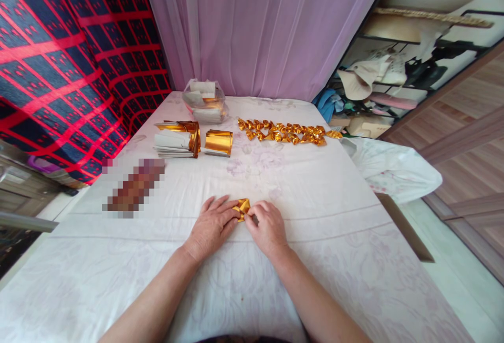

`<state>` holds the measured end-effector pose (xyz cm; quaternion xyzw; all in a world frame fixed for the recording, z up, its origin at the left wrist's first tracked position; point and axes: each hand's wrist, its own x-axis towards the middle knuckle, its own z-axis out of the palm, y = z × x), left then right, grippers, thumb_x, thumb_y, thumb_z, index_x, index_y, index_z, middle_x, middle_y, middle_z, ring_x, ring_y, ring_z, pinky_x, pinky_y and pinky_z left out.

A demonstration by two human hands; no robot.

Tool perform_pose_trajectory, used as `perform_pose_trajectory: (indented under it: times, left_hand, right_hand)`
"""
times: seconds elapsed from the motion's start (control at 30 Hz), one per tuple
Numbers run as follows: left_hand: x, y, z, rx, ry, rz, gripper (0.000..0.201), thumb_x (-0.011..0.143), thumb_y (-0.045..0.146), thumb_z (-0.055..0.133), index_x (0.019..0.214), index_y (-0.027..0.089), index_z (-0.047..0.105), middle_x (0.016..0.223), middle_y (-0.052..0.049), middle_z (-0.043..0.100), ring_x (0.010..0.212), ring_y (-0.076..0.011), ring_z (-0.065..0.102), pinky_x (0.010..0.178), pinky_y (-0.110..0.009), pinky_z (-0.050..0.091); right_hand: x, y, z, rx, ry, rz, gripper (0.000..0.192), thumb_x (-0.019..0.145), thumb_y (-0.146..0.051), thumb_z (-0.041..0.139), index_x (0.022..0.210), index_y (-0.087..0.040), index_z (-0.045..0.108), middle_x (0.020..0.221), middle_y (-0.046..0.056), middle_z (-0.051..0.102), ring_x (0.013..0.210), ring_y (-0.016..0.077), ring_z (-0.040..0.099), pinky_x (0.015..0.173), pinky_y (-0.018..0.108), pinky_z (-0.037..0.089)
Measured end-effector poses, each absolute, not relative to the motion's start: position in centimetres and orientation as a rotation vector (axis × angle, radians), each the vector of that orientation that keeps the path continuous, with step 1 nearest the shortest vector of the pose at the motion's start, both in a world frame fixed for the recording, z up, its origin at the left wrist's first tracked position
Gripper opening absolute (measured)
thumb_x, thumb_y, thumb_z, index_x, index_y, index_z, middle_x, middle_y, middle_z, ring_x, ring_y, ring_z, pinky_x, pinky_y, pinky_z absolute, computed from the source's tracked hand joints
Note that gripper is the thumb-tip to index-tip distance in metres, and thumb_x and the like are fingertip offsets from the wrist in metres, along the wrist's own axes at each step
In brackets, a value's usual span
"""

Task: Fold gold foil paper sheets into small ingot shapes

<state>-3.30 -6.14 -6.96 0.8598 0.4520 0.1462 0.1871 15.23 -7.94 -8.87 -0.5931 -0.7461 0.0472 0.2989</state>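
Both hands are pressing one small gold foil piece [242,208] flat on the white-covered table [323,259], near the middle: the left hand [210,227] is lying on its left edge, the right hand [268,227] is pinching its right edge. Farther off, two stacks of gold sheets [177,139] [219,142] are lying left, one plastic bag [205,101] behind them, and one row of folded gold pieces [287,133], too many to count, is stretching right.

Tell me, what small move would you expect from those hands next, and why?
Probably pressing down one more crease: both the left hand and right hand pinch a half-folded gold foil paper flat on the white cloth, unlike the finished folded pieces beyond.
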Motion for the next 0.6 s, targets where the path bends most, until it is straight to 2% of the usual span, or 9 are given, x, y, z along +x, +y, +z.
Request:
perform_pose_trajectory:
  times: [0.33,0.6]
  left_hand:
    - [-3.11,-6.14,-7.16,2.401,1.293,0.480,0.025,0.092,0.020,0.049,0.105,0.032,0.068,0.133,0.003,0.062,0.133,-0.0241,0.044,0.113,-0.052,0.025]
    - [-2.89,-6.25,-6.94,2.380,1.309,0.492,0.023,0.090,0.021,0.052,0.104,0.032,0.067,0.131,0.002,0.063,0.131,-0.0250,0.046,0.112,-0.052,0.026]
  right_hand:
    - [15.25,-7.92,-8.94,-1.587,-1.977,0.141,0.011,0.081,-0.016,0.064,0.073,-0.022,0.059,0.078,0.001,0.061,0.078,0.0181,0.055,0.074,0.030,0.037]
    - [15.43,-7.95,-8.68,-1.577,-1.998,0.201,0.008,0.084,-0.017,0.060,0.078,-0.022,0.059,0.081,0.002,0.061,0.081,0.0182,0.056,0.075,0.030,0.038]
